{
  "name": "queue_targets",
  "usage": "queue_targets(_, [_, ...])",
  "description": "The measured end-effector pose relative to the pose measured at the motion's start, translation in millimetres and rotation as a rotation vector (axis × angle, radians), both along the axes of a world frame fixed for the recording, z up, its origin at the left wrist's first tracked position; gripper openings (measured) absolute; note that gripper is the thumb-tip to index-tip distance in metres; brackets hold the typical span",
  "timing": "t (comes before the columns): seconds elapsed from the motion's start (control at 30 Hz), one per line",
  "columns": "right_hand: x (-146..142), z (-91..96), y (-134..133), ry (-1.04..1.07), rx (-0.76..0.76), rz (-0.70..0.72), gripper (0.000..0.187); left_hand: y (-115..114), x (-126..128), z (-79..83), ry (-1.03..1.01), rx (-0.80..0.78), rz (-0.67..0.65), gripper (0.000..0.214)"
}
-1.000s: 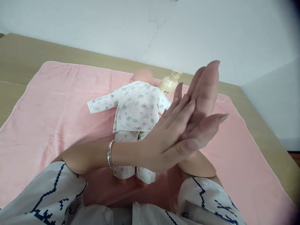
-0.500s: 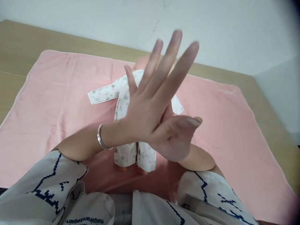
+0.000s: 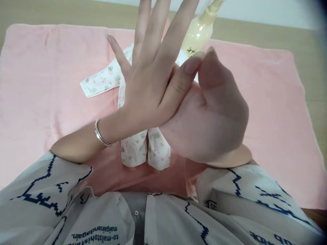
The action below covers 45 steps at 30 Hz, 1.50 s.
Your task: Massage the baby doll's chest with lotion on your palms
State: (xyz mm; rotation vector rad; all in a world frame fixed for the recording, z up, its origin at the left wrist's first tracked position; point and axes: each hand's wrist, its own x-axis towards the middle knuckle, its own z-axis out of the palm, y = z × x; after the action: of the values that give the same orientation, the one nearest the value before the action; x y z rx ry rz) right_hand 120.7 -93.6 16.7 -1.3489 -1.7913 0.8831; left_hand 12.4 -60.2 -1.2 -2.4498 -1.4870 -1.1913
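Left hand [image 3: 149,90]: bare, back turned up, fingers spread wide and pointing away from the wearer; its palm side lies against the right hand. Silver-coloured metal bangle [image 3: 99,133] at its wrist.

Right hand [image 3: 209,112]: bare, palm side up, partly under the left hand; thumb upright, its tip just beside the left thumb's tip. Its other fingers are hidden, so whether they are spread or curled cannot be told.

Doll in a white long-sleeved top and trousers with small green and pink print [image 3: 158,149]: laid out on the cloth, beneath and beyond both hands, which appear raised over it. Torso mostly covered from view by the left hand; one sleeve stretches out to the left past the little finger; both trouser legs show on the near side of the hands, pointing toward the wearer.

Pale yellow glossy bottle with a small dark drawing [image 3: 198,35]: beyond the thumbs, near the far edge of the cloth, neck toward the upper right.

Pink soft cloth with pale edging [image 3: 276,112]: spread over a light wood-coloured table [image 3: 258,37].

White garment with navy stepped lines and lettering [image 3: 171,217]: worn by the person, along the near edge.
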Motion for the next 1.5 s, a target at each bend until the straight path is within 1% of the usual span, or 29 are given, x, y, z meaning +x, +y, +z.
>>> queue_targets(0.03, [-1.6,5.4,3.7,0.051,-0.126,-0.015,0.063,2.0,1.7,-2.3,0.009,-0.058,-0.004,0.062])
queue_targets(0.07, [-2.3,8.9,7.9,0.106,-0.251,-0.021,0.063,3.9,3.2,-4.5,0.009,-0.081,-0.013,0.059])
queue_targets(0.1, [-1.9,10.9,12.0,0.155,-0.349,-0.02,0.063,5.5,4.4,-6.5,0.007,-0.086,-0.023,0.057])
queue_targets(0.13, [-0.7,11.6,15.9,0.186,-0.401,-0.011,0.064,6.9,5.1,-8.4,-0.003,-0.075,-0.031,0.057])
queue_targets(0.23, [5.7,9.8,23.8,0.265,-0.464,0.031,0.061,9.8,5.1,-13.1,-0.021,-0.065,-0.042,0.056])
queue_targets(0.37, [11.1,6.0,27.4,0.413,-0.56,0.083,0.056,14.1,1.7,-17.7,-0.074,-0.115,-0.06,0.052])
queue_targets(0.47, [11.3,3.6,27.9,0.549,-0.62,0.108,0.052,21.1,-1.9,-20.8,-0.021,-0.11,-0.08,0.054])
queue_targets(0.53, [10.8,2.6,28.2,0.621,-0.633,0.121,0.053,27.9,-4.9,-23.3,0.016,-0.09,-0.091,0.056])
queue_targets(0.67, [9.7,2.7,32.3,0.713,-0.647,0.172,0.062,43.5,-13.2,-30.7,-0.034,-0.078,-0.11,0.059])
queue_targets(0.73, [9.6,2.3,37.6,0.717,-0.611,0.182,0.066,50.4,-17.6,-35.3,-0.113,-0.103,-0.148,0.058])
queue_targets(0.83, [10.9,-1.7,49.8,0.655,-0.541,0.23,0.062,58.7,-22.1,-41.7,-0.272,-0.098,-0.196,0.052])
queue_targets(0.9, [11.8,-8.3,59.8,0.623,-0.483,0.274,0.059,64.5,-22.8,-45.5,-0.313,-0.089,-0.184,0.051])
queue_targets(0.93, [11.8,-13.2,65.3,0.591,-0.428,0.283,0.058,68.2,-22.3,-47.6,-0.32,-0.099,-0.162,0.052])
queue_targets(1.0, [10.2,-26.1,76.7,0.444,-0.231,0.25,0.054,77.7,-19.6,-53.4,-0.353,-0.121,-0.104,0.053])
queue_targets(1.1, [5.0,-50.3,94.2,0.091,0.182,0.083,0.048,95.1,-12.4,-67.6,-0.444,-0.078,-0.065,0.052])
queue_targets(1.13, [3.4,-58.1,99.4,-0.004,0.267,0.052,0.049,100.4,-10.1,-73.2,-0.46,-0.067,-0.061,0.052])
queue_targets(1.17, [2.0,-65.1,104.1,-0.067,0.298,0.035,0.05,105.0,-8.3,-78.7,-0.472,-0.064,-0.056,0.05])
queue_targets(1.2, [1.0,-71.0,108.1,-0.11,0.296,0.032,0.052,108.6,-7.2,-83.7,-0.477,-0.065,-0.055,0.048])
queue_targets(1.27, [-0.3,-79.2,113.6,-0.137,0.251,0.041,0.055,113.0,-7.5,-91.4,-0.477,-0.067,-0.057,0.042])
queue_targets(1.3, [-0.7,-81.6,115.4,-0.139,0.244,0.047,0.057,114.0,-8.8,-94.0,-0.47,-0.063,-0.069,0.041])
queue_targets(1.37, [-1.2,-84.1,118.5,-0.146,0.29,0.071,0.057,114.3,-12.3,-97.4,-0.473,-0.073,-0.076,0.039])
queue_targets(1.5, [0.8,-85.2,129.2,-0.231,0.402,0.19,0.052,112.8,-19.8,-103.5,-0.553,-0.113,-0.073,0.03])
